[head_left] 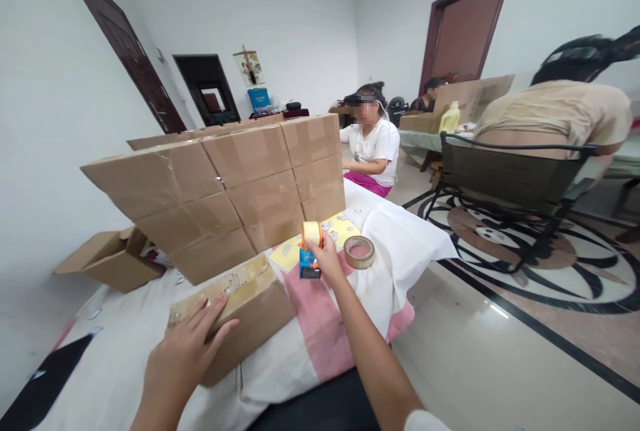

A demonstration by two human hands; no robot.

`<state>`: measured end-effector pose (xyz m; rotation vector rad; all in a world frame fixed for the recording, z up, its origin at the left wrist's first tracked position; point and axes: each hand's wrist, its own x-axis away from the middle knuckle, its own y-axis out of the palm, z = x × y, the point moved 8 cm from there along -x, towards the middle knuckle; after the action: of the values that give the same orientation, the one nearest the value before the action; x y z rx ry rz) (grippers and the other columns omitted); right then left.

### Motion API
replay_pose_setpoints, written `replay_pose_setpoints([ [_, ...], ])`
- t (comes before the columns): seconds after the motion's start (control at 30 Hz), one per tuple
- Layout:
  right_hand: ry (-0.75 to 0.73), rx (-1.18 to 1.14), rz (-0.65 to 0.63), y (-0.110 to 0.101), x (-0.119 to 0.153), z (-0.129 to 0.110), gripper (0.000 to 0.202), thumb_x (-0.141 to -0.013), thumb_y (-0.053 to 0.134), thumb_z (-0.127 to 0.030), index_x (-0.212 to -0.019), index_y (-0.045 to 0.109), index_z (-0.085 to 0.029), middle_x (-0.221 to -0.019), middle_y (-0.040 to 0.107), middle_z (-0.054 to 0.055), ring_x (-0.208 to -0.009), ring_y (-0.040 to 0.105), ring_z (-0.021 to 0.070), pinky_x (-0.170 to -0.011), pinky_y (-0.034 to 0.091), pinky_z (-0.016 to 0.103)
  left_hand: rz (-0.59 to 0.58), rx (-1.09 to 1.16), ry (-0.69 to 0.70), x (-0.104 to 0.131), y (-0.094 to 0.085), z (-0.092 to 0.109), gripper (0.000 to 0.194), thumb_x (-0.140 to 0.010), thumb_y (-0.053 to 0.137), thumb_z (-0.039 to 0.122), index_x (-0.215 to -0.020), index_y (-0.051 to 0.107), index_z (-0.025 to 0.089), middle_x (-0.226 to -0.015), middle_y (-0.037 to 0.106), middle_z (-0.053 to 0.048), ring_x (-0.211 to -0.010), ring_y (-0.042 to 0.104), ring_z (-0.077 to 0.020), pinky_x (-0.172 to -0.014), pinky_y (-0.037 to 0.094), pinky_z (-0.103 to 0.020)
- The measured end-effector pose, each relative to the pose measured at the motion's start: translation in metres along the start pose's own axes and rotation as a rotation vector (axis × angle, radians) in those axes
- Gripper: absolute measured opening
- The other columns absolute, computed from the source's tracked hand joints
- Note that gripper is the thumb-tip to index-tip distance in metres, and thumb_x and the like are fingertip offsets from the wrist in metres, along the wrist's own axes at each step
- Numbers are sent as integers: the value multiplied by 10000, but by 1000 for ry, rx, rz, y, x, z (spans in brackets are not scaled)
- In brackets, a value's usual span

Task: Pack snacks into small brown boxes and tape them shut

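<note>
A closed cardboard box [255,331] lies in front of me on the cloth-covered table, with shiny packing tape along its top. My left hand [193,338] rests on the near left part of that top, fingers spread out. Held in my right hand [326,256] is a blue and orange tape dispenser [310,263] carrying a roll of pale tape. It is raised just past the box's right end. Right of this hand lies a brown roll of tape [359,252], flat on the cloth. Part of the dispenser's handle is hidden by my fingers.
Stacked cardboard boxes [260,181] form a wall behind the box. An open carton [120,261] stands at the left, and a dark flat object [55,384] lies near the left edge. A person [373,144] sits beyond the table; another bends over a chair [515,178] at right.
</note>
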<state>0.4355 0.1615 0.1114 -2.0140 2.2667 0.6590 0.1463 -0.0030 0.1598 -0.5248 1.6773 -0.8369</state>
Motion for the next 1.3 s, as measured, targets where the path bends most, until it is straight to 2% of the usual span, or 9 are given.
replay_pose_setpoints([
  [0.27, 5, -267, -253, 9, 58, -64, 475, -793, 742, -421, -1180, 563, -210, -969, 746, 63, -822, 737, 237, -763, 592, 360, 236, 13, 175, -10, -35, 27, 227, -838, 722, 341, -1055, 731, 273, -1005, 803, -7, -885, 742, -251, -798, 451, -351],
  [0.4, 12, -288, -275, 11, 73, -81, 471, -815, 720, -434, -1191, 540, -215, -908, 750, 56, -856, 741, 262, -810, 587, 404, 285, 171, 110, -22, -47, 42, 124, -843, 708, 284, -957, 743, 251, -924, 799, -38, -826, 734, -237, -785, 490, -345],
  [0.5, 27, -299, -256, 12, 87, -89, 457, -803, 726, -437, -1163, 550, -218, -914, 744, 59, -839, 731, 257, -794, 587, 393, 291, 444, 24, -48, -54, 67, 217, -875, 672, 303, -1075, 712, 230, -1053, 774, -73, -985, 714, -258, -918, 519, -384],
  [0.63, 33, -312, -296, 20, 105, -100, 470, -802, 711, -431, -1202, 570, -227, -1026, 724, 65, -879, 708, 241, -773, 577, 346, 44, 857, -92, -88, -37, 110, 623, -910, 626, 427, -1470, 435, 234, -1522, 487, -134, -1367, 498, -309, -1084, 448, -461],
  [0.8, 29, -290, -290, 20, 113, -108, 468, -799, 661, -464, -1190, 597, -216, -1091, 700, 76, -962, 680, 263, -812, 568, 355, -194, 1164, -127, -93, -15, 136, 696, -909, 631, 442, -1519, 356, 250, -1552, 430, -162, -1320, 540, -320, -1062, 474, -476],
  [0.97, 112, -305, -345, 26, 121, -100, 523, -824, 619, -516, -1258, 582, -226, -1033, 715, 81, -959, 692, 281, -827, 576, 396, -257, 1262, -148, -85, -18, 137, 758, -847, 722, 343, -1509, 360, 272, -1565, 409, -145, -1383, 477, -328, -1125, 439, -483],
  [1.13, 94, -314, -354, 33, 126, -96, 576, -875, 600, -530, -1373, 540, -248, -1147, 699, 81, -1050, 681, 284, -936, 552, 424, -362, 1360, -130, -87, -19, 140, 776, -828, 736, 321, -1500, 350, 288, -1592, 367, -132, -1355, 516, -293, -1111, 463, -440],
  [1.23, 20, -288, -227, 25, 116, -95, 534, -902, 553, -588, -1296, 605, -231, -1215, 679, 91, -1153, 641, 287, -1006, 516, 421, -284, 1329, -262, -76, -9, 130, 767, -847, 719, 395, -1506, 345, 279, -1609, 343, -141, -1424, 435, -306, -1135, 426, -475],
  [1.3, -34, -241, -97, 14, 105, -95, 566, -899, 535, -633, -1274, 616, -216, -1207, 681, 100, -1195, 617, 289, -1035, 493, 432, -219, 1238, -327, -64, -3, 129, 530, -897, 648, 429, -1380, 522, 250, -1590, 385, -139, -1453, 387, -316, -1170, 360, -524],
])
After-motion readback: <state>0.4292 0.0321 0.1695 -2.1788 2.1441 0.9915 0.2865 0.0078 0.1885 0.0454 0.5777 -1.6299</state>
